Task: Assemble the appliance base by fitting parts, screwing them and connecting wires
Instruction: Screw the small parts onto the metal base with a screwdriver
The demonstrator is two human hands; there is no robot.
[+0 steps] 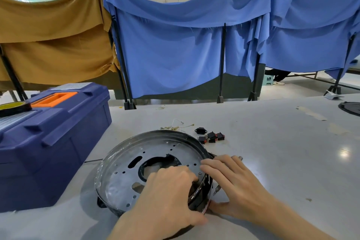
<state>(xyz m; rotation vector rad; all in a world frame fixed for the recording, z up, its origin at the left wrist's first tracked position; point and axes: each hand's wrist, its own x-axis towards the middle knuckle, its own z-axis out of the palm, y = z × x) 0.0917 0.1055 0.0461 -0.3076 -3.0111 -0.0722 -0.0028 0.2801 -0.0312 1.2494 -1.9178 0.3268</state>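
At the far left, a tape roll [13, 107] lies on the lid of a dark blue toolbox [58, 142] with an orange handle. The toolbox stands on the left part of a pale table [272, 152]. Behind it hangs a tan cloth [48, 45].

Just right of the toolbox, near the table's near edge, sits the appliance base [136, 154]. It is a round black shell with a perforated metal plate inside, and its left side is tilted up a little. The left hand [167, 191] grips its near right rim, with the fingers curled together over the edge, their tips hidden inside and the thumb against the outer wall. Touching it on the right, the right hand [233, 179] rests across the same rim with its fingers close together and almost straight. Its thumb is low against the shell's outside. A slim metal tip [216, 190] shows under this hand; I cannot tell whether the hand holds it.

Just beyond the base lie thin wires [175, 127] with small terminals. To their right is a cluster of black and red switches [212, 137]. At the far right edge a black disc [350, 108] is partly in view. A blue cloth [194, 45] hangs across the background.
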